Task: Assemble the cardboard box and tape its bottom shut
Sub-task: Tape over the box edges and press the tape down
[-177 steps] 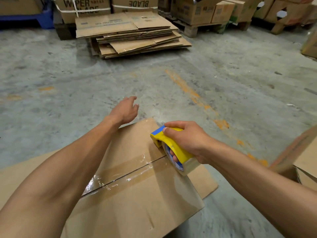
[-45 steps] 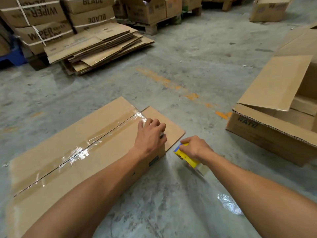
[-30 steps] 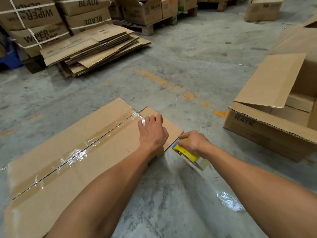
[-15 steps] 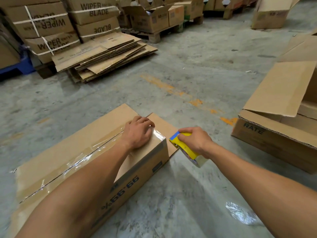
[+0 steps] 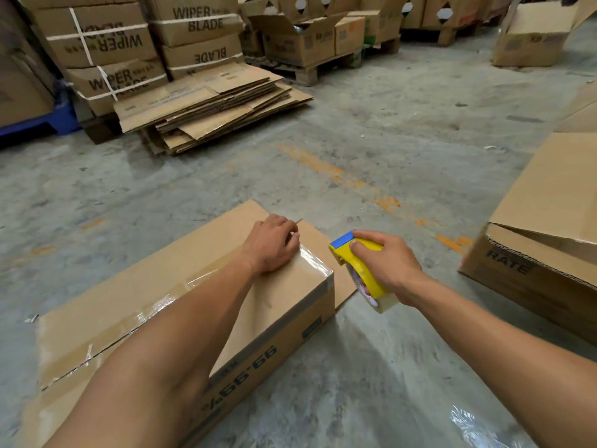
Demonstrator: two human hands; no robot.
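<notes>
— Where is the cardboard box [image 5: 135, 305]?
— Head view, lower left, on the floor: brown, with shiny clear tape [image 5: 315, 265] along its top seam and over its right end
— And the hands?
— The left hand [image 5: 274, 245] rests on top, fingers bent, grip unclear; the right hand [image 5: 386, 265] grips a yellow tape dispenser [image 5: 357, 270] just beside

Left hand [image 5: 273, 245] on box [image 5: 155, 305], tape dispenser [image 5: 361, 270] just right; open carton [image 5: 529, 253] far right, flattened cardboard [image 5: 213, 108] behind

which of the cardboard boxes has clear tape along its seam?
The box under the left hand: clear tape runs down its centre seam. The RATE box at right stands open.
</notes>
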